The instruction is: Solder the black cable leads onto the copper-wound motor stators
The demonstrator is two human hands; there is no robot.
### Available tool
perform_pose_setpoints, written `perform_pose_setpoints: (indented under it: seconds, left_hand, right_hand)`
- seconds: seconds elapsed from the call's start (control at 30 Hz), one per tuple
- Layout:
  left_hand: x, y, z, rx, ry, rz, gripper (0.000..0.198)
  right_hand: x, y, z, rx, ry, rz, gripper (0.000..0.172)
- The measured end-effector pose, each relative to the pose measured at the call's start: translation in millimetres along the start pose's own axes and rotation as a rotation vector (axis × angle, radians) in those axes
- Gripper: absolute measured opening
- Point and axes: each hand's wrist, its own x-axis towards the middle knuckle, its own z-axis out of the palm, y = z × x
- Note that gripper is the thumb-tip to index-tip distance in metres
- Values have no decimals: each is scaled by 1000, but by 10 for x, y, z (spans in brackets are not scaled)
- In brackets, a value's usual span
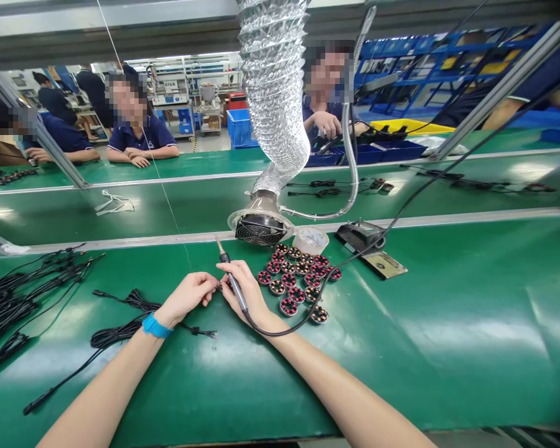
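Note:
My right hand (pixel 246 291) holds a soldering iron (pixel 236 287), its tip pointing up and away from me. The thumb and fingertips of that hand also meet a small dark part (pixel 219 285), too small to make out. My left hand (pixel 193 297), with a blue band at the wrist, pinches the same small part from the other side. Just right of my hands lies a cluster of round motor stators (pixel 288 280) with red or copper-coloured windings. Coiled black cables (pixel 116 333) lie beside and partly behind my left forearm.
A fume fan (pixel 261 227) on a silver duct (pixel 275 81) hangs ahead. Behind the stators sit a tape roll (pixel 310 240) and a soldering iron stand (pixel 364 236). The iron's cord arches to the upper right. More cables (pixel 9 305) lie left. Co-workers sit across the line.

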Motion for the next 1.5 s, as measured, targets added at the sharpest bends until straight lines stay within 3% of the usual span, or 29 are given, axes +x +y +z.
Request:
perform_pose_setpoints:
  seconds: [0.37, 0.67, 0.8, 1.17, 1.5]
  left_hand:
    - [1, -26, 54, -147, 28, -93, 32]
    - [-5, -12, 67, -156, 55, -106, 31]
    - [-7, -15, 72, -138, 75, -124, 29]
    - [20, -55, 42, -156, 67, -135, 28]
    - [6, -31, 48, -122, 63, -143, 30]
  right_hand:
    - [-43, -9, 2, -45, -23, 3, 45]
    - [-64, -172, -261, -51, 296, 184, 18]
    - [-95, -183, -297, -65, 388, 188, 19]
    - [-113, -224, -280, -68, 353, 62, 20]
    - [-117, -242, -248, -67, 282, 51, 20]
